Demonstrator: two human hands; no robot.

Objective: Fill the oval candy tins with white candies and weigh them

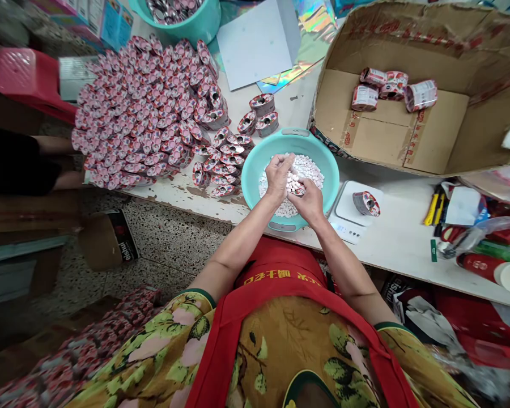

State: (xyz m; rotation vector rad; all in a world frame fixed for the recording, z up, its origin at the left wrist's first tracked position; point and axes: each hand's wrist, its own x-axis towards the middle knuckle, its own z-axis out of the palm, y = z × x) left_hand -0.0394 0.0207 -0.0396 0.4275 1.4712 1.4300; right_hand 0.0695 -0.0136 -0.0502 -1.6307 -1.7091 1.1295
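A turquoise basin [332, 175] full of small white, candy-like pellets [310, 168] stands at the table's front edge. Both hands are over the pellets. My left hand [277, 177] has its fingers bent and pressed together on the basin's left side; what lies inside them is hidden. My right hand [309, 203] grips a small printed container [298, 191], mostly covered by the fingers, with pellets heaped at its top. To the right, one printed container [366, 204] rests on a white kitchen scale [347, 226].
Many pink-topped containers [140, 113] stand packed at left, with several open-topped ones [227, 161] nearer the basin. A cardboard box [446, 130] with several wrapped containers sits at back right. Cutters [434, 208] and bottles [484, 266] lie at right. Another person's arm [55, 145] shows far left.
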